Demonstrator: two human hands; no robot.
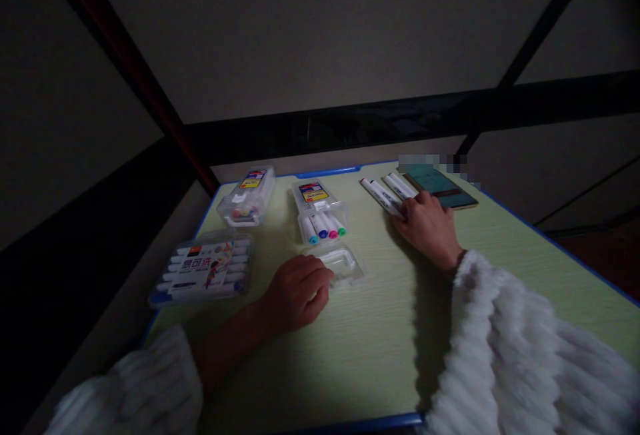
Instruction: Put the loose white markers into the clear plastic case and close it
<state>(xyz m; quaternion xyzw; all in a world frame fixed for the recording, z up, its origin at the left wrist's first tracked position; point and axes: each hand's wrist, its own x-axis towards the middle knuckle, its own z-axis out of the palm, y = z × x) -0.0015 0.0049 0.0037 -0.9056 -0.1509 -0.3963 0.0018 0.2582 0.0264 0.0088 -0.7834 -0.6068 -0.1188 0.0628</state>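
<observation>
Right hand point(425, 225) is lying half-curled over white markers point(380, 197) near the far right corner of the desk point(375, 335); left hand point(299, 290) is resting loosely curled by the clear lid point(350, 263). Whether either is gripping, I cannot tell. Light, level pressure would be stopping those markers rolling.
</observation>
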